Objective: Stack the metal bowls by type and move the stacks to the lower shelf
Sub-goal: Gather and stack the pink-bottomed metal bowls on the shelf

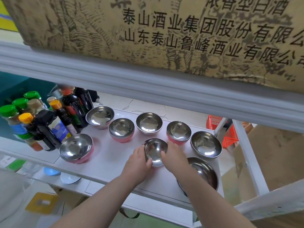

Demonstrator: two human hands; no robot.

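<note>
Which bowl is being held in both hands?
The small all-steel bowl at front centre, tilted between left hand and right hand; the others sit untouched.

Eight round metal bowls (149, 122) sit spread on the white shelf (113, 155); a cluster of capped sauce bottles (49, 122) stands at their left.

Bowl (155, 152) held between two hands: polished metal, mirror-glossy inside. Bowls left of it (121, 129) (76, 147): same shiny steel lining, pink outer shell, smooth. Bowls right of it (206, 144) (203, 172): bare glossy metal all over. Shelf (107, 155) beneath: smooth matt white. Bottles (49, 125) far left: dark glossy glass, plastic caps. Box (164, 30) above: rough matt printed cardboard. Basket (230, 134) far right: orange plastic mesh.
</note>
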